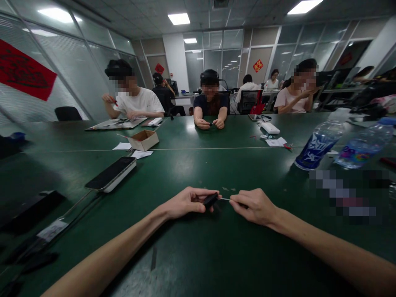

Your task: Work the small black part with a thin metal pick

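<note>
Just above the green table (198,165), my left hand (187,202) is closed on a small black object (210,200), gripped between thumb and fingers. Its exact kind is too dark to make out. My right hand (255,206) pinches a thin, pale, rod-like piece (225,199) by its right end. The piece's left end reaches the black object's right side; whether it goes in or only touches cannot be seen. A few tiny scraps (229,189) lie on the tabletop beyond my hands.
At left, a phone (111,173) rests on a white block with cables, near an open cardboard box (144,140). Two plastic bottles (320,140) stand at right. Across the table sit several people; a white case (268,127) and paper (276,142) lie before them.
</note>
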Action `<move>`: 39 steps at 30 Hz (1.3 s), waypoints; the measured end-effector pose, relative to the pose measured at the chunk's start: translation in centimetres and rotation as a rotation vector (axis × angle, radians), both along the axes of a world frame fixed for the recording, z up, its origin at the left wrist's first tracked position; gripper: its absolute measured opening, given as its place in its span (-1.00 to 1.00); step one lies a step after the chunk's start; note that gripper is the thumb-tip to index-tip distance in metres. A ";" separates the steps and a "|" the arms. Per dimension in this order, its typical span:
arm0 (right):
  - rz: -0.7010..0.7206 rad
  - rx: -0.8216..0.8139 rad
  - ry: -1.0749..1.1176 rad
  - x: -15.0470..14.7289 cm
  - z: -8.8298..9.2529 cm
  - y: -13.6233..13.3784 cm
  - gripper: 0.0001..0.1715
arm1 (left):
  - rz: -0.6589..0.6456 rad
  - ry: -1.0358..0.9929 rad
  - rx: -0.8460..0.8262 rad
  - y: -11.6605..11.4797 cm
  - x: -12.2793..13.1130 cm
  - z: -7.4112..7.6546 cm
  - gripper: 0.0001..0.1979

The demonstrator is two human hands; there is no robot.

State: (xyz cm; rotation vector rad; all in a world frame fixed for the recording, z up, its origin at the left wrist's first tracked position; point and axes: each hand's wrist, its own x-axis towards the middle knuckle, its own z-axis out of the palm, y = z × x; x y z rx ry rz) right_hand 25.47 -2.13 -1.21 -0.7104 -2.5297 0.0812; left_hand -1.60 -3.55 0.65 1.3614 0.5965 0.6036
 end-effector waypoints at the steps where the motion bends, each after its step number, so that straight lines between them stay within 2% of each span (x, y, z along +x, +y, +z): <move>1: 0.014 0.005 -0.001 0.1 0.0 0.0 -0.71 | -0.024 0.008 0.001 0.1 -0.1 0.1 -0.33; 7: 0.071 0.032 -0.004 0.4 -0.3 0.1 -0.74 | -0.183 0.044 -0.018 0.6 -0.4 0.5 -0.29; 13: 0.153 0.079 -0.030 -0.2 -0.1 -0.2 -0.74 | -0.212 0.072 -0.030 0.8 0.0 0.8 -0.31; 24: -0.056 -0.076 0.071 -0.8 0.1 0.2 -0.71 | 0.022 -0.206 -0.122 0.9 0.5 -0.6 -0.32; 33: -0.089 -0.117 0.067 -0.9 0.3 0.1 -0.71 | 0.109 -0.244 -0.147 0.6 0.6 -0.6 -0.33; 39: -0.099 -0.078 0.039 -0.9 0.3 0.1 -0.68 | 0.174 -0.232 -0.110 0.5 0.8 -0.4 -0.38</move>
